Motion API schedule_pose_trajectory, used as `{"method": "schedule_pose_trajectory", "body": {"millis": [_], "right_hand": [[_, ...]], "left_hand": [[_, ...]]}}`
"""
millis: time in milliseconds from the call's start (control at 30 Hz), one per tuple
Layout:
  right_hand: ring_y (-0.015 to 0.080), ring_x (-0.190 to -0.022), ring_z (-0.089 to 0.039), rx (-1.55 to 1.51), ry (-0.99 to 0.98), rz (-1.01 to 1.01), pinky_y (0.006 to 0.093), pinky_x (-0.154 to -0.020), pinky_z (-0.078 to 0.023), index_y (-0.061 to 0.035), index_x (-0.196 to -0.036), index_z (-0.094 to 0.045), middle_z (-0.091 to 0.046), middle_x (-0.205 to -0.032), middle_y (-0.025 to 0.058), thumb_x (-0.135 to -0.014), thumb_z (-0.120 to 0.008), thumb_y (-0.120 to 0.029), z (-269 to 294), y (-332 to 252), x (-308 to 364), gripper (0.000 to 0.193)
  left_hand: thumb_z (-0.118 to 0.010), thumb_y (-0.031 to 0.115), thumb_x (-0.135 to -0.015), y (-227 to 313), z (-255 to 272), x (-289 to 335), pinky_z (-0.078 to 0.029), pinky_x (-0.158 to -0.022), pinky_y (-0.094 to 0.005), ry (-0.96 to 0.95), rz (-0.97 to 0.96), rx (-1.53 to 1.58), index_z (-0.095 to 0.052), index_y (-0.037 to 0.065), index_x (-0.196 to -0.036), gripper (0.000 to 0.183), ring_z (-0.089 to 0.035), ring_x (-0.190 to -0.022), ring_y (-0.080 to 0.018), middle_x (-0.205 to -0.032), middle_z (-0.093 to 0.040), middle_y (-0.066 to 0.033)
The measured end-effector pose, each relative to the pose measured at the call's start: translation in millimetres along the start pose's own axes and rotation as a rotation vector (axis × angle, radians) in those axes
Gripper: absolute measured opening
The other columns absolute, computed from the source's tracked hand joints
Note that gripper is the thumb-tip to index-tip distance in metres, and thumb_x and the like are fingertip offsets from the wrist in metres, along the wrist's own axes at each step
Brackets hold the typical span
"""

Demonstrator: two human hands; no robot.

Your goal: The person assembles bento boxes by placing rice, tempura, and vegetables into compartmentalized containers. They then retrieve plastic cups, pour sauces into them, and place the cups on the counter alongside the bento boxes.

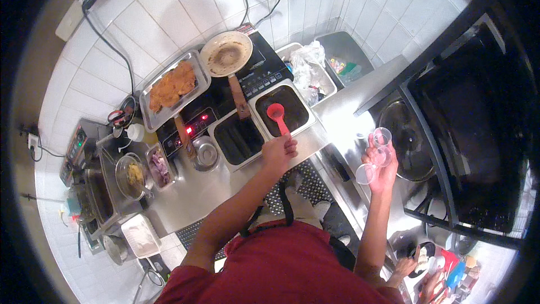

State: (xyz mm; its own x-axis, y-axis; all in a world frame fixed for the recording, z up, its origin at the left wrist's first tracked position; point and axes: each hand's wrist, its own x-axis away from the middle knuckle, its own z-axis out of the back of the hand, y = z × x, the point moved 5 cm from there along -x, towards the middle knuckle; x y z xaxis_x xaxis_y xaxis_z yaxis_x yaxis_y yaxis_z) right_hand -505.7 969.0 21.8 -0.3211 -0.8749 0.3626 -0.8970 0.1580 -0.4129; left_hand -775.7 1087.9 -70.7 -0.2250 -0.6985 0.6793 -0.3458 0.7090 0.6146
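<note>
"Over the steel bench (183, 208), just above centre, find a red ladle (275, 111) with its bowl inside a white-rimmed rectangular tub (302, 99), dark within."

"Grasped how?"

"By the near end of the handle, in the left hand (279, 153), with fingers curled into a fist. Cannot tell how deep to place the bowl, or whether in contact with the dark contents."

"Anything in the right hand (383, 169)?"

"Yes: clear plastic cups (382, 135), apparently three, gripped together in bent fingers, well to the right of the tub and left of a large black appliance (467, 129). Notice rims facing different ways. Cannot make out anything inside."

"Around the tub, what else to note?"

"Just beside, on the left, find a second rectangular tub (216, 135), also dark inside. Farther back, locate a pale frying pan (226, 53) with a wooden handle (238, 95) reaching to that second tub, then orange-brown fried pieces (172, 87) on a metal tray (202, 73)."

"And for working the ladle well?"

"Judging from this pose, best to lift slowly with the bowl level, pausing above the tub to shed drips. Better to grip the cups lightly, without creasing thin plastic, yet firmly enough to prevent slipping. Allow clearance on the left, away from the wooden handle."
</note>
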Motion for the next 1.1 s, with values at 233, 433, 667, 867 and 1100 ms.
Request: {"method": "schedule_pose_trajectory", "body": {"millis": [233,433,667,867,1100], "right_hand": [[0.0186,-0.071,-0.054,-0.1,0.055,-0.098,0.0308,-0.058,-0.043,-0.0085,-0.121,-0.054,-0.058,-0.12,0.0163,-0.102,-0.051,-0.036,-13,33,-31,0.033],[0.022,-0.071,-0.055,-0.052,0.058,-0.175,0.0322,-0.057,-0.045,-0.0075,-0.119,-0.053,-0.058,-0.123,0.0198,-0.102,-0.051,-0.037,-24,66,-40,0.035],[0.0197,-0.069,-0.056,0.031,0.005,-0.27,0.0286,-0.053,-0.047,-0.0052,-0.137,-0.049,-0.059,-0.122,0.021,-0.102,-0.048,-0.038,-30,87,-47,0.048],[0.0167,-0.07,-0.059,0.186,0.043,-0.447,0.0261,-0.052,-0.049,-0.0034,-0.139,-0.049,-0.062,-0.117,0.0182,-0.103,-0.046,-0.041,-30,108,-41,0.052],[0.0144,-0.072,-0.058,0.207,-0.119,-0.556,0.0251,-0.053,-0.047,-0.005,-0.141,-0.048,-0.063,-0.111,0.013,-0.104,-0.045,-0.045,-51,137,-48,0.055]], "left_hand": [[-0.058,0.016,-0.096,107,16,24,-0.054,-0.066,-0.0363,0.177,-0.643,-1.042,-0.067,-0.002,-0.108,0.023,-0.07,-0.072,-0.0291,-0.083,-0.071,-0.0158],[-0.058,0.009,-0.094,126,-2,14,-0.052,-0.075,-0.0471,0.099,-1.094,-1.467,-0.063,-0.002,-0.107,0.017,-0.064,-0.092,-0.0401,-0.096,-0.063,-0.0225],[-0.065,0.014,-0.092,123,16,-8,-0.052,-0.066,-0.0407,-0.059,-0.962,-1.355,-0.067,-0.001,-0.104,0.019,-0.065,-0.077,-0.0357,-0.087,-0.064,-0.0185],[-0.065,0.016,-0.096,125,45,-16,-0.04,-0.049,-0.0241,-0.012,-0.25,-0.751,-0.07,-0.001,-0.102,0.019,-0.049,-0.057,-0.0082,-0.075,-0.058,-0.0017],[-0.064,0.017,-0.097,149,45,12,-0.034,-0.046,-0.0231,-0.158,-0.201,-0.342,-0.067,-0.003,-0.101,0.021,-0.041,-0.055,-0.0045,-0.076,-0.055,-0.0019]]}}
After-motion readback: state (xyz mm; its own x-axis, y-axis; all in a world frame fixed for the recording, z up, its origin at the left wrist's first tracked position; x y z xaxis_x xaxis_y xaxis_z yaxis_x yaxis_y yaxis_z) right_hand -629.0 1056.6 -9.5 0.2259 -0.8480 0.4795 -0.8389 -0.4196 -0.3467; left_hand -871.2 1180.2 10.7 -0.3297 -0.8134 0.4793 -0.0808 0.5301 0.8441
